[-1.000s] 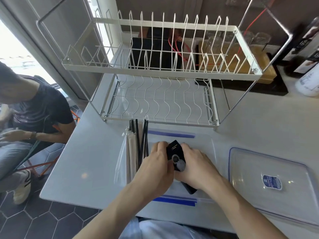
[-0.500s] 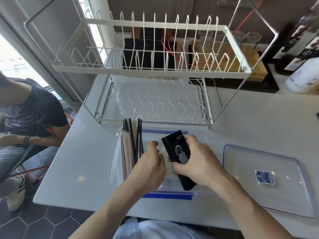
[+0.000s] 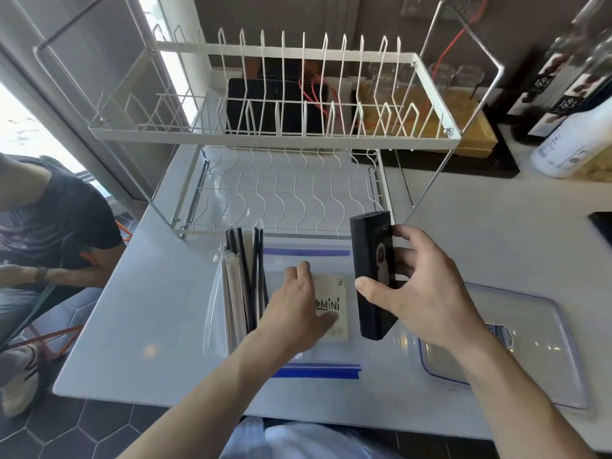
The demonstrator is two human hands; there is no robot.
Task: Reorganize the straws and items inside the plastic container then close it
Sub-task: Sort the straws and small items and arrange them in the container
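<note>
In the head view, the right hand (image 3: 420, 293) grips the black box (image 3: 374, 276) by its long sides above the plastic container (image 3: 212, 313) — it looks stiff and light. The left hand (image 3: 294, 313) lies flat on the cream packet (image 3: 334, 309), beside the straws (image 3: 246, 279).

The white counter (image 3: 139, 326) carries a clear plastic container (image 3: 374, 351) directly beneath both hands. Its lid (image 3: 546, 352) lies flat just right of the right hand. Beyond the hands stands a wire dish rack (image 3: 284, 180); farther right, what may be bottles (image 3: 569, 144).
</note>
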